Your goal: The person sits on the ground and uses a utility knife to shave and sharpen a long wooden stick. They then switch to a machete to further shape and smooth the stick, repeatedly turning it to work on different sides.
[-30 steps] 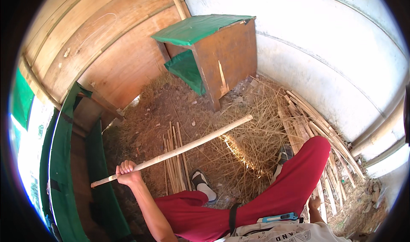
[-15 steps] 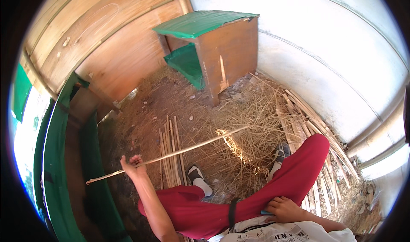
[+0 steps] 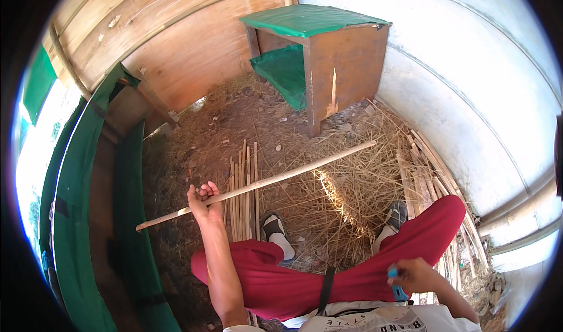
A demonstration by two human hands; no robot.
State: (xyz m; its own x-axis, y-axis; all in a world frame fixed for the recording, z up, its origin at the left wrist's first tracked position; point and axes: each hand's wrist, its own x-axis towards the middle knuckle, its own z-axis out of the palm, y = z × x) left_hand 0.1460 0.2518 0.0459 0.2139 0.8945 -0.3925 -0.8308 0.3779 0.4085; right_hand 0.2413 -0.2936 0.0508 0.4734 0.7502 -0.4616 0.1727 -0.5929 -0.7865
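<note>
My left hand holds a long, thin bamboo stick near its left part, thumb on one side and fingers loosely curled. The stick slants across in front of my knees, its far end up to the right above the straw-like shavings. Over my right thigh, my right hand is closed around a small blue tool. Blur and the fingers hide most of that tool, and its exact kind does not show.
Cut bamboo strips lie in a narrow bundle by my left foot and in a larger pile along the white wall. A wooden cabinet with a green cover stands ahead. Green-covered shelving runs along the left.
My right hand has lifted off my lap and moved right, showing more of the blue tool. My left hand and the stick sit further right and higher in the picture; the view has shifted too.
</note>
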